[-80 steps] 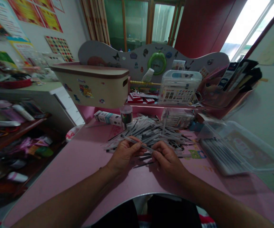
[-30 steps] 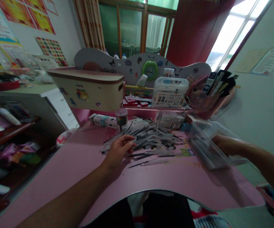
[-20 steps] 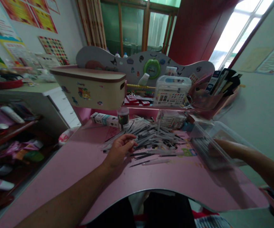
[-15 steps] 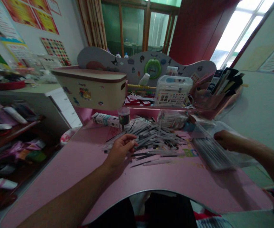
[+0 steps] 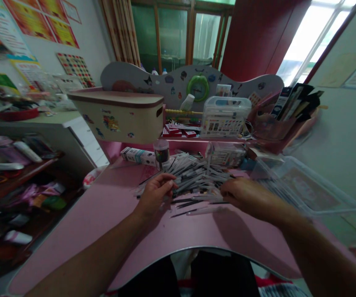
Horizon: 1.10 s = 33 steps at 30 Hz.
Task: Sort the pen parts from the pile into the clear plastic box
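A heap of slim pens or pen parts [image 5: 193,175], mostly clear, white and grey with some dark tips, lies on the pink desk [image 5: 104,222]. At its left front edge is my left hand [image 5: 155,196], thumb and fingers curled together; whatever is between them is too small to name. My right hand [image 5: 242,194] reaches over the heap's right edge, slightly blurred, fingers pointing down and their tips hidden. Beyond the right forearm stands a clear plastic box [image 5: 266,167] with pens lined up inside, partly covered by that arm. Its clear lid [image 5: 349,202] appears swung out to the right.
Behind the heap are a small clear tub [image 5: 161,152], a long printed carton [image 5: 137,156] and a clear case [image 5: 226,154]. The shelf above carries a cream lidded bin [image 5: 119,119], a handled marker case [image 5: 226,119] and a holder [image 5: 272,126] of stationery.
My right hand has moved left from above the clear box to the right edge of the pen heap. My left hand has stayed nearly in place.
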Available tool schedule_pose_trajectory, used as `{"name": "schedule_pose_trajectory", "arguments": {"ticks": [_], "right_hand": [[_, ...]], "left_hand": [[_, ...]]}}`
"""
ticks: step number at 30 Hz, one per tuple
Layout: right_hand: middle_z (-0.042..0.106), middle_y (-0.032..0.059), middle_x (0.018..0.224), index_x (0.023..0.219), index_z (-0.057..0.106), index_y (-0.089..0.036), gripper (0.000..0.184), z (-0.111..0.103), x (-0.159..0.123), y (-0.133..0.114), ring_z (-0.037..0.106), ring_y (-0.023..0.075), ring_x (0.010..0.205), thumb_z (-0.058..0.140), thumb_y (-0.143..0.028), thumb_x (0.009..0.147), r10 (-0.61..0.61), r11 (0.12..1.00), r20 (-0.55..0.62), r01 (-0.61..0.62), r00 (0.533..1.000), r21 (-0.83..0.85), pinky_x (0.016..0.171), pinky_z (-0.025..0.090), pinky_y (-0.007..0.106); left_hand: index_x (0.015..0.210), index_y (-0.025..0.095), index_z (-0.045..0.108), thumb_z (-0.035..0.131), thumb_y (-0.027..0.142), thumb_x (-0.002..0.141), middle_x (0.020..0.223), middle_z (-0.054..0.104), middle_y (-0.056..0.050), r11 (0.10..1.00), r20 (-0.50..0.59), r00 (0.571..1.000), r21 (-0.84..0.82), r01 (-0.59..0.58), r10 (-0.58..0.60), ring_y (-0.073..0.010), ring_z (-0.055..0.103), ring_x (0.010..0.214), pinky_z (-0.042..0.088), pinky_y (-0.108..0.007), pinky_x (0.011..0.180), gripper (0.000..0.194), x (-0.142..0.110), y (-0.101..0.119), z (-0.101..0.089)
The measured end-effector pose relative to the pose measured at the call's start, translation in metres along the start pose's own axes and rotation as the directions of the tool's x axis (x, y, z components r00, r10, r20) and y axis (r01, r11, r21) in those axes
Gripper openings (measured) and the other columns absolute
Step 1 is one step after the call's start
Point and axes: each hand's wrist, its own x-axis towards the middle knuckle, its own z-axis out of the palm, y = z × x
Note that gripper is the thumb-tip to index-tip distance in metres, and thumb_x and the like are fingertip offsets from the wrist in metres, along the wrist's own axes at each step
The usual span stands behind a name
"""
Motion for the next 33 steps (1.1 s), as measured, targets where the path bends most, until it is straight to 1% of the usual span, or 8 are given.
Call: {"name": "schedule_pose_trajectory", "arguments": {"ticks": [4, 8, 12, 17, 23, 26, 28, 33], "right_hand": [[0.073, 0.008, 0.084, 0.078, 0.072, -0.018, 0.014, 0.03, 0.023, -0.004, 0.064, 0.0199, 0.076, 0.062, -0.012, 0.085, 0.037, 0.999, 0.031, -0.036, 0.999, -0.019, 0.065, 0.037, 0.027], [0.072, 0.009, 0.09, 0.084, 0.072, -0.016, 0.015, 0.047, 0.032, 0.002, 0.064, 0.0202, 0.085, 0.059, -0.012, 0.088, 0.034, 0.999, -0.01, -0.034, 0.999, -0.02, 0.071, 0.038, 0.026], [0.07, 0.0082, 0.094, 0.086, 0.072, -0.016, 0.013, 0.055, 0.031, 0.006, 0.063, 0.0191, 0.084, 0.059, -0.014, 0.088, 0.015, 0.999, 0.011, -0.015, 1.0, -0.032, 0.07, 0.038, 0.026], [0.07, 0.0096, 0.098, 0.089, 0.071, -0.016, 0.014, 0.057, 0.029, -0.003, 0.064, 0.0196, 0.084, 0.057, -0.014, 0.088, 0.059, 0.996, 0.039, -0.056, 0.997, -0.075, 0.069, 0.039, 0.026], [0.069, 0.01, 0.097, 0.086, 0.07, -0.017, 0.013, 0.065, 0.029, -0.003, 0.064, 0.0213, 0.084, 0.057, -0.017, 0.086, 0.04, 0.997, -0.001, -0.04, 0.999, -0.072, 0.07, 0.041, 0.028], [0.066, 0.009, 0.091, 0.082, 0.067, -0.016, 0.009, 0.067, 0.031, 0.005, 0.061, 0.0205, 0.081, 0.058, -0.014, 0.081, 0.0, 1.0, -0.08, 0.001, 0.997, 0.014, 0.07, 0.041, 0.028], [0.063, 0.0067, 0.085, 0.081, 0.064, -0.016, 0.008, 0.066, 0.032, 0.009, 0.058, 0.0186, 0.078, 0.059, -0.011, 0.077, -0.022, 0.991, -0.185, 0.046, 0.982, 0.125, 0.07, 0.04, 0.028], [0.053, 0.0003, 0.075, 0.075, 0.055, -0.019, 0.008, 0.068, 0.035, -0.007, 0.05, 0.0138, 0.07, 0.056, -0.011, 0.076, -0.057, 0.903, -0.451, 0.239, 0.891, 0.358, 0.066, 0.038, 0.025]], "left_hand": [[0.086, 0.017, 0.071, 0.079, 0.029, 0.068, 0.071, 0.068, -0.002, 0.999, 0.003, 1.0, 0.026, -0.026, 0.026, -0.0086, 0.052, 0.053, 0.039, -0.019, 0.048, 0.024, 0.001, 0.002, -0.001], [0.088, 0.018, 0.07, 0.079, 0.03, 0.069, 0.072, 0.067, -0.001, 1.0, -0.011, 1.0, 0.003, -0.003, 0.003, -0.0081, 0.049, 0.052, 0.038, -0.018, 0.045, 0.024, 0.001, 0.0, -0.002], [0.09, 0.018, 0.069, 0.079, 0.029, 0.07, 0.073, 0.067, 0.0, 1.0, -0.001, 1.0, 0.018, 0.017, -0.017, -0.0084, 0.05, 0.053, 0.039, -0.018, 0.045, 0.024, 0.002, -0.003, -0.003], [0.09, 0.019, 0.069, 0.079, 0.028, 0.071, 0.074, 0.067, 0.0, 1.0, -0.013, 1.0, 0.018, 0.023, -0.023, -0.0089, 0.052, 0.056, 0.039, -0.017, 0.047, 0.023, 0.002, -0.005, -0.003], [0.09, 0.019, 0.069, 0.079, 0.027, 0.071, 0.072, 0.067, 0.0, 0.998, 0.024, 0.998, 0.023, 0.052, -0.053, -0.0088, 0.052, 0.055, 0.04, -0.018, 0.048, 0.023, -0.003, -0.005, 0.0], [0.093, 0.021, 0.068, 0.081, 0.03, 0.073, 0.078, 0.067, 0.0, 0.994, 0.051, 0.993, 0.025, 0.105, -0.107, -0.0096, 0.054, 0.057, 0.044, -0.02, 0.048, 0.025, -0.007, -0.005, 0.001], [0.096, 0.023, 0.067, 0.08, 0.031, 0.074, 0.08, 0.065, 0.002, 0.992, 0.083, 0.989, 0.018, 0.124, -0.126, -0.009, 0.053, 0.056, 0.043, -0.02, 0.048, 0.027, -0.009, -0.006, 0.001], [0.109, 0.024, 0.069, 0.085, 0.025, 0.07, 0.08, 0.064, 0.002, 0.989, 0.311, 0.946, 0.143, 0.046, -0.089, -0.0083, 0.053, 0.054, 0.043, -0.02, 0.05, 0.042, -0.011, -0.012, 0.002]]}}
